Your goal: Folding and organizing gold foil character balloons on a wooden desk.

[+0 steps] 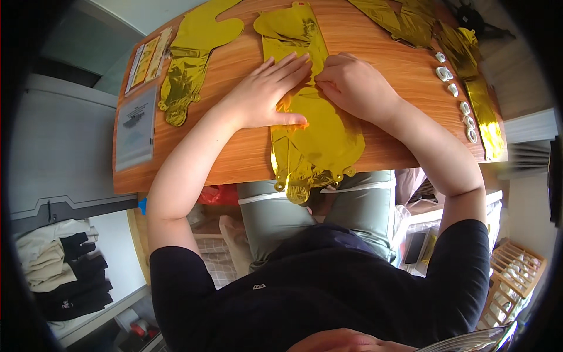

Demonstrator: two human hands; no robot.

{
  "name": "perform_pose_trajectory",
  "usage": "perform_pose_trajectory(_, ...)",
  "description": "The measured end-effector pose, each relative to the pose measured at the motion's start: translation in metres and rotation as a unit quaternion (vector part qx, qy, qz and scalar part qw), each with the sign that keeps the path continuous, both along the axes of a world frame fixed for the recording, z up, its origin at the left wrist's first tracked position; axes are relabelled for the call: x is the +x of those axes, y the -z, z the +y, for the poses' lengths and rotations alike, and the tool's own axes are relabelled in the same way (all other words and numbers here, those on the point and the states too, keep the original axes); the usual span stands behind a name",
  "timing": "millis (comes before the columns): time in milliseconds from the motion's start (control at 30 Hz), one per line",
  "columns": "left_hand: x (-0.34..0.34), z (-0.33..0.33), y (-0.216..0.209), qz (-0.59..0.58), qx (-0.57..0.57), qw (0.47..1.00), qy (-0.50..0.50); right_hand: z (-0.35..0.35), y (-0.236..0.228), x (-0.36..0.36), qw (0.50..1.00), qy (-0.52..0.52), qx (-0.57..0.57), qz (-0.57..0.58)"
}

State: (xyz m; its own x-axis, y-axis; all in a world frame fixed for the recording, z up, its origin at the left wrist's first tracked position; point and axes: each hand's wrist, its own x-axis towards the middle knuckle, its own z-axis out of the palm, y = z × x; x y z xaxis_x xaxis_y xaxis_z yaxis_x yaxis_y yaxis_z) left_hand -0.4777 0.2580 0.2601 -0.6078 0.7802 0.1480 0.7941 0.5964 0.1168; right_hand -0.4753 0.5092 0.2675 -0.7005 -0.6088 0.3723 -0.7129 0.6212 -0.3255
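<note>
A flat, uninflated gold foil balloon [331, 138] lies lengthwise on the wooden table in front of me, its crinkled lower end hanging over the near edge. My left hand [264, 94] rests flat on its left side, fingers spread and thumb stretched to the right. Something small and orange [303, 125] shows by the thumb tip, with more orange beside the palm. On the balloon's right side, my right hand [359, 85] is closed, its fingers curled against the foil near its middle. Whatever those fingertips pinch is hidden.
Another gold foil balloon [202, 38] lies at the left, beside a clear plastic sleeve [135, 132] and a printed packet [149, 61]. More gold foil [404, 23] occupies the far right. Several small white ribbon coils [444, 74] line the right side, next to a gold strip [484, 105].
</note>
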Motion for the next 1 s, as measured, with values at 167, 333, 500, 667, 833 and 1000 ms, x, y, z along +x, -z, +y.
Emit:
perform_pose_trajectory(167,0.001,0.001,0.004,-0.005,-0.057,0.998,0.004,0.0,-0.003,0.002,1.0,-0.026,-0.007,0.011)
perform_pose_trajectory(333,0.0,-0.002,0.008,0.0,-0.049,0.999,-0.001,-0.005,-0.036,0.036,0.978,0.12,0.142,-0.096)
perform_pose_trajectory(500,0.0,-0.002,0.007,0.001,-0.047,0.999,-0.001,0.011,-0.028,0.031,0.972,0.081,0.048,-0.217)
perform_pose_trajectory(667,0.0,-0.003,0.01,0.0,-0.041,0.999,0.0,0.02,-0.031,0.037,0.929,0.07,-0.071,-0.356)
perform_pose_trajectory(833,0.0,-0.004,0.012,0.004,-0.041,0.999,-0.003,0.04,-0.045,0.043,0.936,-0.046,-0.06,-0.344)
perform_pose_trajectory(1000,-0.001,-0.003,0.013,0.009,-0.049,0.999,-0.003,0.041,-0.053,0.056,0.979,-0.113,0.094,-0.141)
